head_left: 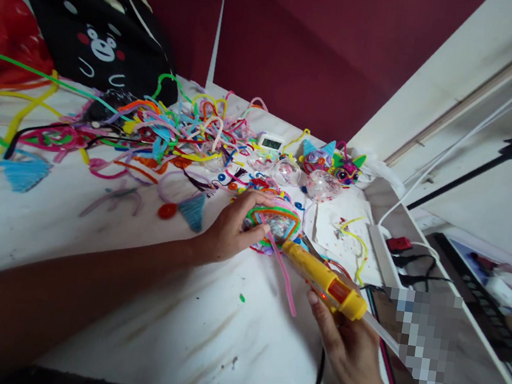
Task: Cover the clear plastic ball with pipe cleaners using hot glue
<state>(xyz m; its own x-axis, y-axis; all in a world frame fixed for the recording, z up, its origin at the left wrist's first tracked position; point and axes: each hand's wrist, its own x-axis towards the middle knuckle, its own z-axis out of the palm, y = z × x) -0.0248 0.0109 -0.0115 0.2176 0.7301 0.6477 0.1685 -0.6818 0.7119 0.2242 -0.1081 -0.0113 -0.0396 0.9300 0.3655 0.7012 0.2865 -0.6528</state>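
My left hand point(232, 227) is closed round a clear ball wrapped in coloured pipe cleaners point(275, 222), holding it down on the white table point(126, 301). A pink pipe cleaner point(283, 272) trails from the ball toward me. My right hand point(349, 345) grips a yellow glue gun point(324, 278), whose tip points at the ball and sits right beside it.
A heap of loose pipe cleaners point(160, 128) and blue tassels point(25, 173) covers the table's far side. Behind stand a black bear-face bag point(96, 42), a small digital timer point(271, 143), clear balls point(286, 171) and two finished colourful figures point(331, 161). A power strip point(395, 250) and phone lie right.
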